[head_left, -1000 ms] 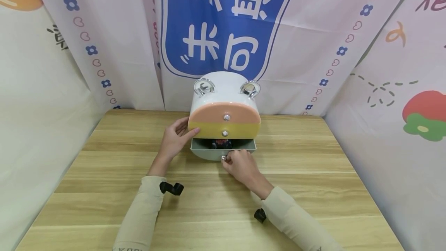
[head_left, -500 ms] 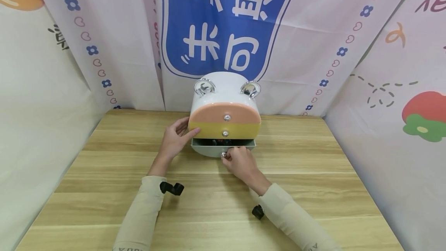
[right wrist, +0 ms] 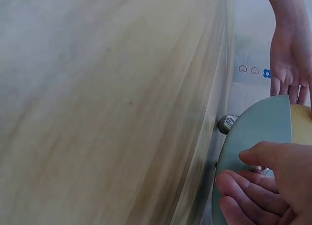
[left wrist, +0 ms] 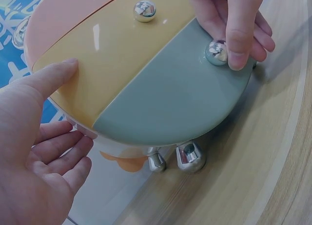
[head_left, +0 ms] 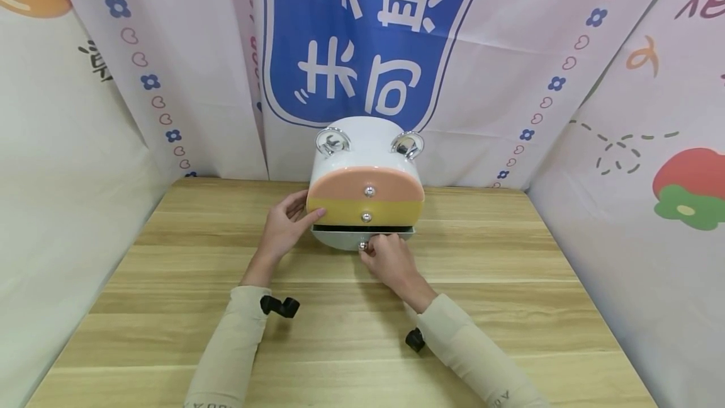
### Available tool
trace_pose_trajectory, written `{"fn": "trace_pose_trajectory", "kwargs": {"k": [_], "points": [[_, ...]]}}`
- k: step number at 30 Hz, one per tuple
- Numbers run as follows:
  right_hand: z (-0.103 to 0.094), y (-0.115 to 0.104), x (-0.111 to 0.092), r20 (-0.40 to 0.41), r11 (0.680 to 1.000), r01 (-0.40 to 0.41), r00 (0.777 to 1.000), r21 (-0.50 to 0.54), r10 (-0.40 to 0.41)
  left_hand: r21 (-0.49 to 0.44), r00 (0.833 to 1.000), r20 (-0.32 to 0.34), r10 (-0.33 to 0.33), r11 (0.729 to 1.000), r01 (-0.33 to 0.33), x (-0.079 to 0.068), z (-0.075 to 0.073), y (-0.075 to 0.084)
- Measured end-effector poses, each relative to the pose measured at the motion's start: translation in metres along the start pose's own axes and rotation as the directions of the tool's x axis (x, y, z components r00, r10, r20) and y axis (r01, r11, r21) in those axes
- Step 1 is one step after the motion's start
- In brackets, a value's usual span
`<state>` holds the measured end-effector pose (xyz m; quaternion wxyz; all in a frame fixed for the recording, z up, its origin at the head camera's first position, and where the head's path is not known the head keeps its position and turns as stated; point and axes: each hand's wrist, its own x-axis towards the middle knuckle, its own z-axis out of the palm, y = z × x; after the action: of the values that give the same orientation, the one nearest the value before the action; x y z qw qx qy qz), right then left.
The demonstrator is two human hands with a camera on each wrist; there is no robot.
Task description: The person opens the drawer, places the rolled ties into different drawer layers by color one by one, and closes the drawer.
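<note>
A small white drawer cabinet [head_left: 362, 150] stands toward the back of the table, with a pink drawer [head_left: 345, 184] on top, a yellow one [head_left: 340, 213] in the middle and a green one [head_left: 340, 240] at the bottom. The green drawer stands slightly out, a narrow dark gap above its front. My right hand [head_left: 391, 263] pinches its silver knob [left wrist: 216, 52] between thumb and fingers. My left hand [head_left: 283, 228] rests against the cabinet's left edge, its straight thumb on the yellow front and its fingers along the side. The drawer's inside is hidden.
Two round silver ears [head_left: 333, 141] stick up from the cabinet, and metal feet [left wrist: 190, 156] show below it. A patterned cloth [head_left: 481, 80] hangs right behind. The wooden table [head_left: 340, 339] stretches in front, and black wrist mounts [head_left: 280, 306] project from the sleeves.
The green drawer has slid inward with my right hand on its knob, and the dark floral item seen inside it is now covered. My left hand has stayed in place.
</note>
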<state>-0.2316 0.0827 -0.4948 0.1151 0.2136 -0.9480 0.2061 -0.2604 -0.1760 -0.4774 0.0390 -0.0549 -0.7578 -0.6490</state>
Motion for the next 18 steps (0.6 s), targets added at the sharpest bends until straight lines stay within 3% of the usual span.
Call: {"fn": "trace_pose_trajectory", "kwargs": {"k": [18], "points": [[0.0028, 0.0009, 0.008, -0.01, 1.0, -0.018, 1.0, -0.01, 0.018, 0.008, 1.0, -0.012, 0.013, 1.0, -0.013, -0.0018, 0.0012, 0.0032]]}}
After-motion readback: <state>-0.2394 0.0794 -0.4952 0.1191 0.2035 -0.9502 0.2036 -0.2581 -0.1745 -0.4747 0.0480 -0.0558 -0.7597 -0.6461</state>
